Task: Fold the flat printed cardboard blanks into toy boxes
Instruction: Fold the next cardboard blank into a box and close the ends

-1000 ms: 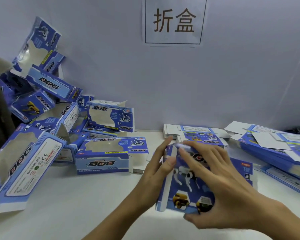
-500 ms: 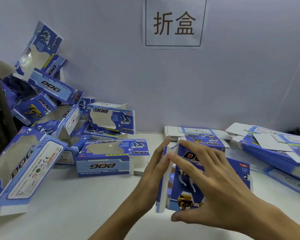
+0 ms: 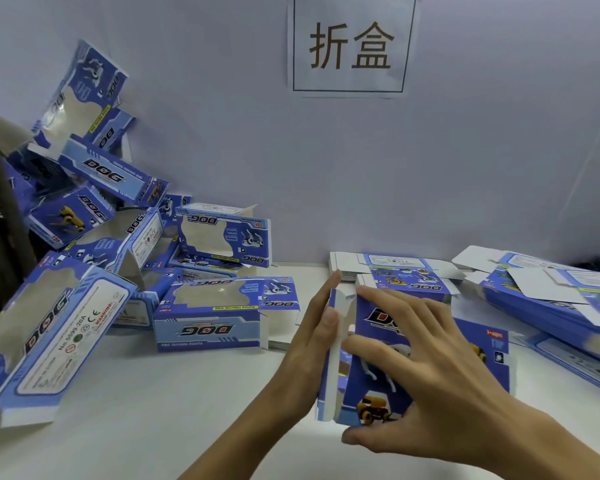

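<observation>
A blue printed toy box (image 3: 378,386) stands on the white table (image 3: 146,420) at centre right, partly folded, with a white side flap along its left edge. My left hand (image 3: 314,344) presses flat, straight fingers against that flap. My right hand (image 3: 426,379) lies over the box's printed front with fingers spread and thumb under the lower corner. Flat blanks (image 3: 402,275) are stacked behind the box.
Several folded blue boxes (image 3: 208,317) are heaped on the left, up against the wall. More flat blanks (image 3: 548,296) lie in piles at the right. A paper sign (image 3: 352,45) hangs on the wall.
The box has turned more upright, its left flap now swung out to face my left palm. My right hand's fingers spread wider over the front. Both hands stayed in about the same place.
</observation>
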